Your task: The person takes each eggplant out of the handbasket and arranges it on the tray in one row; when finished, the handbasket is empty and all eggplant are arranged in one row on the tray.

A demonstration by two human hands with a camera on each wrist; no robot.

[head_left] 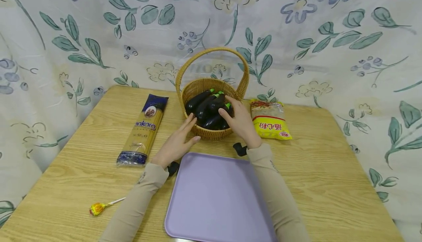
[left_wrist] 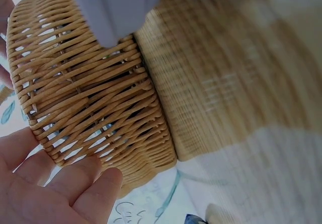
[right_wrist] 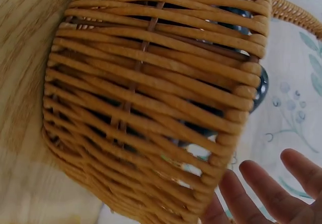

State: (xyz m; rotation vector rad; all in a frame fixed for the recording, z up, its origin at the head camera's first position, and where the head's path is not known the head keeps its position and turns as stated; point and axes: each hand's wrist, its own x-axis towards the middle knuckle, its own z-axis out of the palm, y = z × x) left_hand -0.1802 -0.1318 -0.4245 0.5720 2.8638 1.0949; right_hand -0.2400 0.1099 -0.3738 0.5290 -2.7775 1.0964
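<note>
Several glossy dark eggplants [head_left: 202, 112] with green stems lie in a wicker basket [head_left: 211, 135] with a tall arched handle, at the back of the table. My left hand [head_left: 176, 145] is at the basket's front left, its extended fingertips right at the rim. In the left wrist view its fingers [left_wrist: 103, 194] overlap the woven wall. Over the basket's right rim reaches my right hand [head_left: 242, 121], its fingers slightly bent and spread above the eggplants. The right wrist view has those fingers [right_wrist: 261, 183] beside the rim, with nothing held in them.
A lavender tray [head_left: 217, 198] lies in front of the basket, between the forearms. To the left are a spaghetti pack [head_left: 143, 124] and a wrapped lollipop [head_left: 97, 209]. A yellow food packet [head_left: 270, 123] lies right of the basket. Behind hangs a floral curtain [head_left: 204, 14].
</note>
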